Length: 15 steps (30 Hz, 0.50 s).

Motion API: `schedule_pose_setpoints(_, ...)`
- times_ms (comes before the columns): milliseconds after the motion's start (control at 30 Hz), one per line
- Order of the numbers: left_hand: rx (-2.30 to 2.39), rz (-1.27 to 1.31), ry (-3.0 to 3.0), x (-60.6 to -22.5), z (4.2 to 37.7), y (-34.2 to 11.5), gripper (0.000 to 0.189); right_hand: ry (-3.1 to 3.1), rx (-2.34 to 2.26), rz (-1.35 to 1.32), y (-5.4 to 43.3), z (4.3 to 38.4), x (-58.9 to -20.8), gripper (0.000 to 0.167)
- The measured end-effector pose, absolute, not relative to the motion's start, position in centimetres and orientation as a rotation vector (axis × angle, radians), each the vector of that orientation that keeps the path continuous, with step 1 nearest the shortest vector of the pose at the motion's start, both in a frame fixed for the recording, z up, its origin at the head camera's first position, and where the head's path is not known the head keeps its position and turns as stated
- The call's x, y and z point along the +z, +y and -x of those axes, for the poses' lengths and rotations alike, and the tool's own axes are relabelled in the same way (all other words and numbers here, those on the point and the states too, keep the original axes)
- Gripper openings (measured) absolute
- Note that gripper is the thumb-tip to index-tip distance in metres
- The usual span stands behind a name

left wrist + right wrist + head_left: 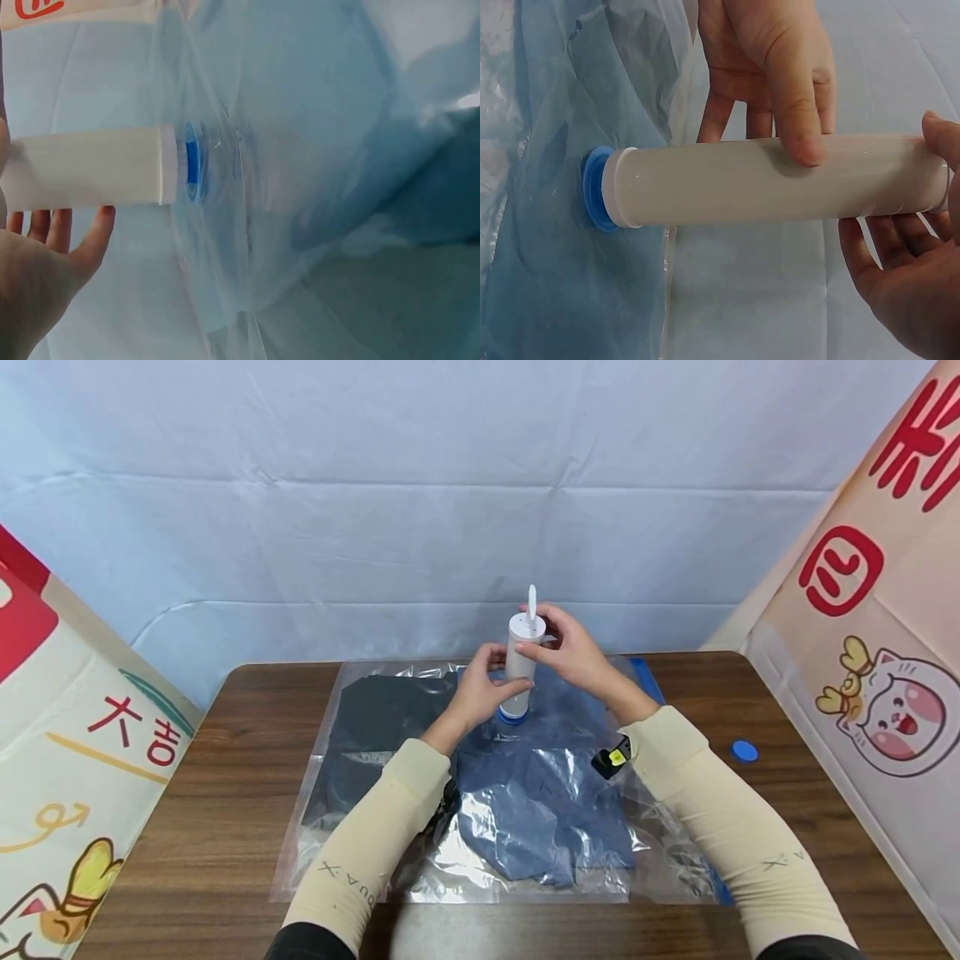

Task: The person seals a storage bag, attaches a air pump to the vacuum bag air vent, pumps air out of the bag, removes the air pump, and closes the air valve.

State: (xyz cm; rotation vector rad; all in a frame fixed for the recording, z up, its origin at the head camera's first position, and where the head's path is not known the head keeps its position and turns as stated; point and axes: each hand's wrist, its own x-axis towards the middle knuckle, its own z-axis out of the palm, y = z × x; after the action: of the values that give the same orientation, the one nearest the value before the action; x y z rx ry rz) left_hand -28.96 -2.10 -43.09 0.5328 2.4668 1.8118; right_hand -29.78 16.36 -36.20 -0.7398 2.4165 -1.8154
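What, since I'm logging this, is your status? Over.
Left hand and right hand gripping pump. Pump at blue valve. Nothing visibly in the way; blue cap aside.

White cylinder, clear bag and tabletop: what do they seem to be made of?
White cylinder: probably hard plastic, smooth and satin, with soft shading.
Clear bag: likely thin plastic film, glossy, see-through with wrinkles and sharp glints.
Tabletop: brown with streaky grain; wood or wood-look laminate, I can't tell which.

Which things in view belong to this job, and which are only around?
Likely the job's:
white cylinder, in left hand and right hand
blue fitting beneath it
clear bag holding fabric
blue disc, perhaps a cap

Only around:
printed sheets
pale backdrop
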Motion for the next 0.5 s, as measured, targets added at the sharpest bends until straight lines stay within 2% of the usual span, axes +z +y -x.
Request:
schedule_pose_setpoints(133, 1.817, -0.534, 2.492, -43.12, 29.01, -2.09, 0.05, 2.398, -1.813, 0.75, 16.53, 29.68, -36.16, 0.056)
schedule_pose_setpoints(367, 1.895, -0.522, 2.447, -43.31, 28.99, -1.99, 0.06, 2.444, -1.792, 0.703, 16.86, 29.44, -35.98, 0.053)
schedule_pose_setpoints(500, 1.88, -0.513, 2.464, -43.29, 28.96, -1.89, 0.055, 2.467, -1.771, 0.716, 17.03, 29.48, -36.09, 0.053)
